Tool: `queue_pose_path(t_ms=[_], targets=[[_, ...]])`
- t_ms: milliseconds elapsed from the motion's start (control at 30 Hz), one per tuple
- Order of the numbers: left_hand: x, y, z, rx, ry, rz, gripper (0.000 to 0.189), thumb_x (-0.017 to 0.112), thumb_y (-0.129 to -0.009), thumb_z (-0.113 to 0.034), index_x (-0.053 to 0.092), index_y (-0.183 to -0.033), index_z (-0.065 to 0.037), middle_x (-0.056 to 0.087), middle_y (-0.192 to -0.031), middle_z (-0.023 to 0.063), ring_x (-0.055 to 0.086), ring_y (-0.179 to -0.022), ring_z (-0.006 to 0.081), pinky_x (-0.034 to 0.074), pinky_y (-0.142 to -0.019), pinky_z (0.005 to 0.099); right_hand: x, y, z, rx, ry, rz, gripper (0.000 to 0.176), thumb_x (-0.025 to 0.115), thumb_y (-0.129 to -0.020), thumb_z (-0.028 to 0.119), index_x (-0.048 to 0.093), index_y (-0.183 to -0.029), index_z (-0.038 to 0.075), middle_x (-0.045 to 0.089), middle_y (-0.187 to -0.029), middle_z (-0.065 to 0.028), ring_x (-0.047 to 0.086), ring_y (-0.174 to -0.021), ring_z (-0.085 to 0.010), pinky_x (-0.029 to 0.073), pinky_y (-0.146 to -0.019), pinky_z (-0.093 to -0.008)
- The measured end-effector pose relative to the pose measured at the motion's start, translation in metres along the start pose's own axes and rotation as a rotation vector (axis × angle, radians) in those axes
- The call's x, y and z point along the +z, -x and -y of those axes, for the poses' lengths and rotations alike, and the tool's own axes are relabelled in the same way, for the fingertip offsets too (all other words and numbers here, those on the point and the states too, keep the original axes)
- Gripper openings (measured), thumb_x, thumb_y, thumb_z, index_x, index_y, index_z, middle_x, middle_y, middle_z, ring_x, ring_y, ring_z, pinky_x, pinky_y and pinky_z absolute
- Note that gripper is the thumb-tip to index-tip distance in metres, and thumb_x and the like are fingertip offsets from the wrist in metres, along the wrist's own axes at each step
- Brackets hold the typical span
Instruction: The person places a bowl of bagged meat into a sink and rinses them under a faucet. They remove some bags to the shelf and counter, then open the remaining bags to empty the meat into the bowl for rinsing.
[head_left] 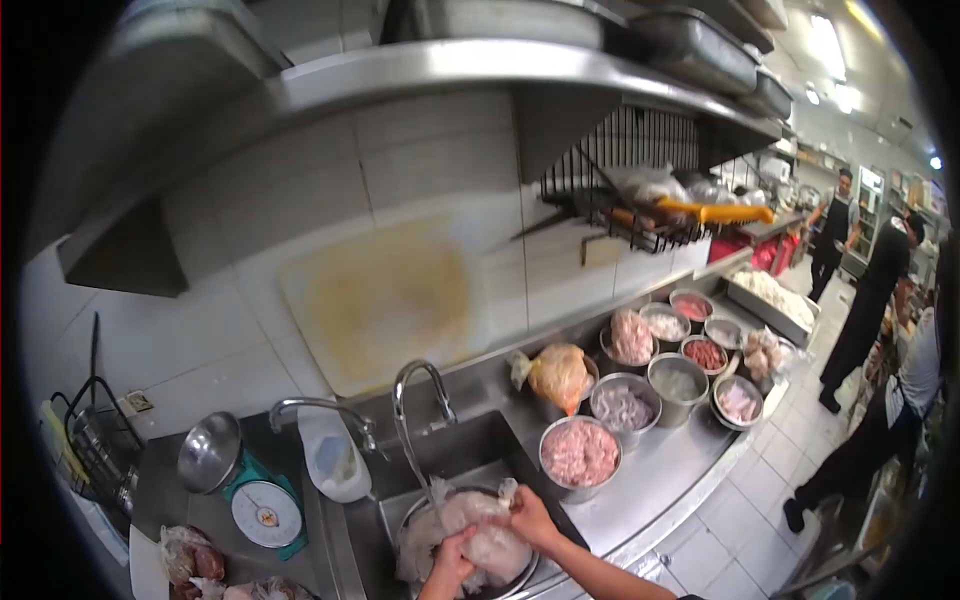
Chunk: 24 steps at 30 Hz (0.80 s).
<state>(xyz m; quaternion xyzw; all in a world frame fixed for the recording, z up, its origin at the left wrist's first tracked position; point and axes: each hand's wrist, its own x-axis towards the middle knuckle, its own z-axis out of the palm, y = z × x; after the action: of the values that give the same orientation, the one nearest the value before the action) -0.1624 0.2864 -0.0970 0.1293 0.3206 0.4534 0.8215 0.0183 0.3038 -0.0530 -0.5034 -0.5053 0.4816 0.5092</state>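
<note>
A clear plastic bag with pale contents (488, 545) sits in a round metal bowl (530, 577) inside the sink (480, 450). My left hand (452, 562) grips the bag's near side. With closed fingers, my right hand (530, 518) pinches the bag's gathered top on the right. The curved faucet (402, 400) reaches over the bowl, and a thin stream seems to run from it onto the bag. What exactly is inside the bag cannot be made out.
Metal pots of raw meat (580, 453) and other food crowd the right counter, near a bagged orange-tinted item (560, 376). Left of the sink are a teal scale (267, 513), a white plastic container (335, 455) and bagged meat (190, 553). Other people (832, 235) stand at right.
</note>
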Motion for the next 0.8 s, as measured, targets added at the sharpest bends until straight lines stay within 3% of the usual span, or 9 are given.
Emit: queue_pose_path(t_ms=[33,133,467,567,600,633,667,700,800], targets=[[0.011,0.008,0.001,0.024,-0.018,0.002,0.043,0.059,-0.086,-0.018,0.050,-0.124,-0.001,0.057,-0.120,0.0153,0.056,-0.111,0.0296,0.043,-0.099,0.0464,-0.008,-0.001,-0.020,-0.060,0.105,0.091,0.054,0.081,-0.071,0.014,0.048,-0.111,0.002,0.059,-0.103,-0.0091,0.058,-0.094,-0.0163,0.050,-0.079,-0.0302],[0.044,0.038,0.007,0.091,-0.077,0.004,0.042,0.060,-0.086,-0.018,0.051,-0.123,-0.001,0.058,-0.119,0.0146,0.056,-0.111,0.0283,0.044,-0.098,0.0429,-0.027,0.021,0.000,0.635,-0.622,0.610,0.068,0.074,-0.080,0.026,0.039,-0.134,0.002,0.055,-0.123,-0.0137,0.056,-0.113,-0.0249,0.050,-0.092,-0.0378],[0.068,0.073,-0.023,-0.063,-1.216,-0.525,0.056,0.060,-0.083,-0.057,0.066,-0.104,-0.005,0.067,-0.091,0.0111,0.063,-0.086,0.0223,0.049,-0.075,0.0355,-0.037,0.047,-0.100,0.759,-0.992,0.417,0.041,0.052,-0.084,0.020,0.052,-0.118,-0.002,0.063,-0.108,-0.0185,0.062,-0.099,-0.0351,0.051,-0.085,-0.0491],[0.110,0.124,-0.077,0.668,-1.494,-0.565,0.048,0.058,-0.086,-0.051,0.066,-0.102,-0.006,0.066,-0.087,0.0123,0.063,-0.079,0.0249,0.048,-0.071,0.0368,-0.053,0.070,-0.045,0.699,-0.879,0.395,0.045,0.056,-0.082,0.024,0.052,-0.119,-0.001,0.062,-0.111,-0.0186,0.059,-0.105,-0.0350,0.049,-0.086,-0.0471],[0.133,0.143,-0.103,0.841,-1.412,-0.613,0.043,0.059,-0.087,-0.047,0.066,-0.095,-0.005,0.067,-0.091,0.0133,0.064,-0.085,0.0279,0.049,-0.074,0.0385,-0.069,0.102,0.008,0.057,-0.438,0.566,0.047,0.058,-0.081,0.025,0.052,-0.121,0.001,0.060,-0.115,-0.0179,0.057,-0.108,-0.0353,0.048,-0.090,-0.0476],[0.156,0.161,-0.130,1.407,-1.587,-0.773,0.037,0.062,-0.086,-0.040,0.064,-0.090,-0.003,0.067,-0.091,0.0142,0.064,-0.087,0.0291,0.049,-0.075,0.0397,-0.066,0.091,-0.002,0.348,-0.725,0.470,0.050,0.060,-0.080,0.025,0.050,-0.122,0.000,0.059,-0.117,-0.0183,0.057,-0.108,-0.0354,0.048,-0.091,-0.0485],[0.217,0.210,-0.159,1.570,-1.486,-0.586,0.032,0.064,-0.084,-0.031,0.064,-0.094,-0.001,0.065,-0.094,0.0170,0.063,-0.089,0.0306,0.048,-0.074,0.0400,-0.066,0.079,-0.015,0.643,-1.008,0.341,0.053,0.062,-0.078,0.025,0.049,-0.124,0.000,0.058,-0.119,-0.0187,0.057,-0.109,-0.0354,0.048,-0.091,-0.0493],[0.259,0.247,-0.179,1.538,-1.472,-0.699,0.029,0.065,-0.083,-0.026,0.063,-0.096,0.000,0.064,-0.096,0.0189,0.062,-0.091,0.0336,0.048,-0.076,0.0405,-0.071,0.077,-0.016,0.656,-1.041,0.334,0.058,0.064,-0.076,0.023,0.047,-0.126,0.000,0.057,-0.120,-0.0194,0.057,-0.109,-0.0346,0.047,-0.092,-0.0502],[0.333,0.309,-0.238,2.327,-1.495,-0.718,0.020,0.065,-0.084,-0.014,0.061,-0.097,0.001,0.060,-0.099,0.0176,0.059,-0.092,0.0328,0.047,-0.081,0.0394,-0.082,0.081,0.026,0.588,-1.091,0.350,0.063,0.065,-0.074,0.016,0.043,-0.131,-0.001,0.055,-0.124,-0.0209,0.055,-0.112,-0.0340,0.044,-0.096,-0.0511]])
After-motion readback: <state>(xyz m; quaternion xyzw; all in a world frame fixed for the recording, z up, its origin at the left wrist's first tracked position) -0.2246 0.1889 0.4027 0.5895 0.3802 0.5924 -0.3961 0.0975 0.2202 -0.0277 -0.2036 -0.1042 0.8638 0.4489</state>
